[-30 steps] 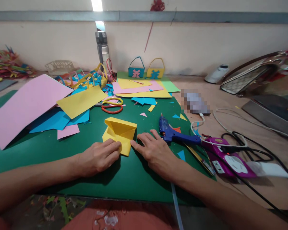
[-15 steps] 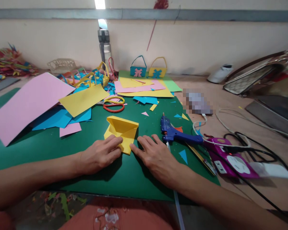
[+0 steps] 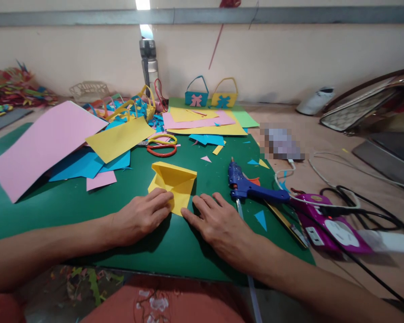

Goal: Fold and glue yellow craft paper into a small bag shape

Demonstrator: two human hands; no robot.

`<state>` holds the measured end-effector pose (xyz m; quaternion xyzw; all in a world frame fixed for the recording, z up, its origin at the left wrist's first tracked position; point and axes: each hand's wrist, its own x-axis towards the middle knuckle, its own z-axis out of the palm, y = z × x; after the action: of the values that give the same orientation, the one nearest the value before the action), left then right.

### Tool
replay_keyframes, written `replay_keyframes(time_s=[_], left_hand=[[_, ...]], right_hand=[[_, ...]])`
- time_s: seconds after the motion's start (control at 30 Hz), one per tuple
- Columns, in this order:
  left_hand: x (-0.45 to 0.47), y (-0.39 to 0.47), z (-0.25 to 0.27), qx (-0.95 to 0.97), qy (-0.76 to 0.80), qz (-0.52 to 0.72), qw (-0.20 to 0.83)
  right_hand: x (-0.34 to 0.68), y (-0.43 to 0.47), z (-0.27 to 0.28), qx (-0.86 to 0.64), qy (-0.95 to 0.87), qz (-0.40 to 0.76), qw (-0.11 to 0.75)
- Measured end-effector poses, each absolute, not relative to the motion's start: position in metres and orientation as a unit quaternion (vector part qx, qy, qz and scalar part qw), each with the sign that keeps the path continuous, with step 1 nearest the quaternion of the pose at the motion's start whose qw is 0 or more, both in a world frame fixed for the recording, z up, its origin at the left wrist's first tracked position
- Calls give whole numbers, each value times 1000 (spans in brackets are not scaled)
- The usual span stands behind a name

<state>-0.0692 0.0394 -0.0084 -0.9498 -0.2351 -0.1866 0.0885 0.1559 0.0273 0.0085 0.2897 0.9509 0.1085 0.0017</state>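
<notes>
A folded yellow paper [image 3: 178, 179] lies on the green mat in front of me, its far flap standing up and its inside open toward me. My left hand [image 3: 148, 211] is closed over its near left side, fingers curled together against the paper; the fingertips are partly hidden. At the near right corner, the thumb of my right hand [image 3: 213, 220] touches the paper. The other fingers of that hand are spread and rest on the mat. A blue glue gun [image 3: 252, 190] lies just beyond my right hand, a clear glue stick [image 3: 239, 209] sticking out of it.
Scissors [image 3: 161, 146] with red and yellow handles lie beyond the paper. Pink [image 3: 50, 143] and yellow sheets [image 3: 121, 139] cover the left. Two small paper bags [image 3: 197, 98] stand by the wall. A purple power strip [image 3: 330, 229] with cables sits right, near a phone [image 3: 283, 143].
The whole view has shifted slightly. My right thumb has moved a little onto the paper's near corner. My left hand stays on the paper.
</notes>
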Motion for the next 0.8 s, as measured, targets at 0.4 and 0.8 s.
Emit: replay_keyframes(time_s=[0.4,0.8], left_hand=[[-69,33,-2,-952,-198,-172,155],[-62,38,-12,-961,-237,-139,19]], right_hand=[[156,33,2,233,966,104,-28],[153,41,6,201,972,117,-27]])
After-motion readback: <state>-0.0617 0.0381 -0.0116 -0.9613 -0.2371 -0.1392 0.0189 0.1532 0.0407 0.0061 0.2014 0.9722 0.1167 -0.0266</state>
